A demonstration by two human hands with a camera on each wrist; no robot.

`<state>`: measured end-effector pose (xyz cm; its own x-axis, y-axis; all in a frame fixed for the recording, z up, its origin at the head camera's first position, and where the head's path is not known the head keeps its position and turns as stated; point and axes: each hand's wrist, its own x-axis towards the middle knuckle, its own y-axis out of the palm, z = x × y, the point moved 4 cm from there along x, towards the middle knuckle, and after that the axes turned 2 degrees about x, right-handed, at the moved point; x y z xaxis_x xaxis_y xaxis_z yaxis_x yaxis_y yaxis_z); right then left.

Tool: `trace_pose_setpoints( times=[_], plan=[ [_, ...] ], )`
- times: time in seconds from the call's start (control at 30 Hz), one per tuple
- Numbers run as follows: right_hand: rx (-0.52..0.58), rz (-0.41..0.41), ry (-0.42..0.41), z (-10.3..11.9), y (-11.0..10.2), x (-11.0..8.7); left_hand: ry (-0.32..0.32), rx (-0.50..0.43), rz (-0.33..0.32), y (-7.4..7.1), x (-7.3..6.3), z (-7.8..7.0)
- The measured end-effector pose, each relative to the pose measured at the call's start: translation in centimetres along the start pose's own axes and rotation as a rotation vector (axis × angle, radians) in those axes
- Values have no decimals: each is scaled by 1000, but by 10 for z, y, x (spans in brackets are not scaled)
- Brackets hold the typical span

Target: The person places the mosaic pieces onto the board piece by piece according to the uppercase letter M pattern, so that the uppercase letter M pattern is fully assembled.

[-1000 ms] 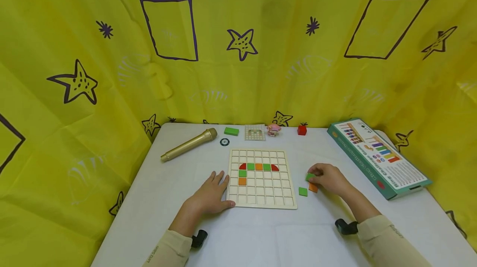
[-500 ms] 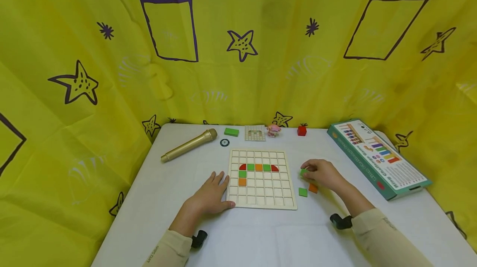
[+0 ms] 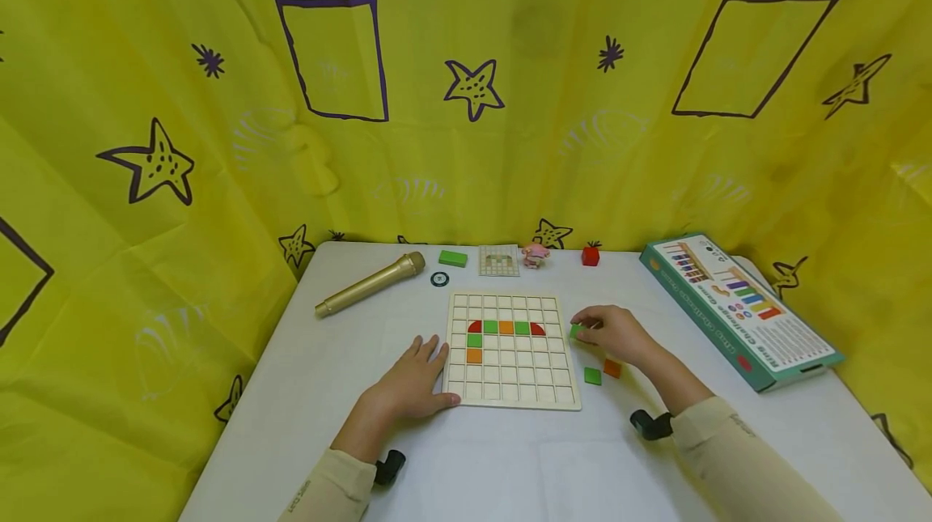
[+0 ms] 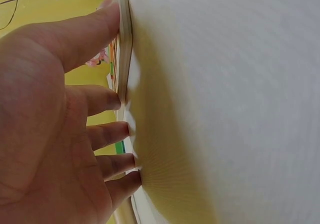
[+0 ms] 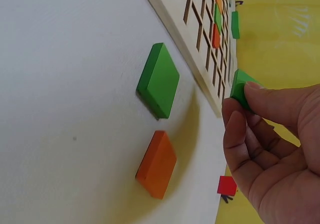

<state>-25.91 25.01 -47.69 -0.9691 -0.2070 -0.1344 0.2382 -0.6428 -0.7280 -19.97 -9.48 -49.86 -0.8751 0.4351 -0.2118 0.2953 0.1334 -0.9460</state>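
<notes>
A pale wooden grid board (image 3: pixel 513 384) lies mid-table, with red, green and orange tiles forming a row and a short column in its cells. My left hand (image 3: pixel 411 380) rests at the board's left edge, fingers spread; in the left wrist view the thumb touches the board's rim (image 4: pixel 123 59). Between thumb and fingers my right hand (image 3: pixel 617 334) pinches a green square tile (image 5: pixel 241 86), held just right of the board. Below that hand, a second green tile (image 3: pixel 593 376) and an orange tile (image 3: pixel 612 368) lie on the white table.
Along the back stand a gold microphone (image 3: pixel 371 285), a green block (image 3: pixel 453 259), a round dark disc (image 3: pixel 440 279), a small pattern card (image 3: pixel 498 261), a pink figurine (image 3: pixel 535 255) and a red block (image 3: pixel 590 256). A game box (image 3: pixel 739 307) lies at the right.
My right hand has carried the green tile leftward and slightly up, away from the loose tiles and closer to the board. The left hand stays where it was.
</notes>
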Motion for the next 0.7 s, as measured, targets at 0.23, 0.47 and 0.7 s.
trace_pose_setpoints(
  times=[0.23, 0.47, 0.7],
  plan=[
    [9, 10, 5, 12, 6, 5, -6, 8, 4, -1, 1, 0],
    [12, 22, -6, 24, 14, 10, -10, 6, 5, 0, 2, 1],
    [25, 36, -30, 31, 23, 13, -14, 9, 9, 2, 3, 1]
  ],
)
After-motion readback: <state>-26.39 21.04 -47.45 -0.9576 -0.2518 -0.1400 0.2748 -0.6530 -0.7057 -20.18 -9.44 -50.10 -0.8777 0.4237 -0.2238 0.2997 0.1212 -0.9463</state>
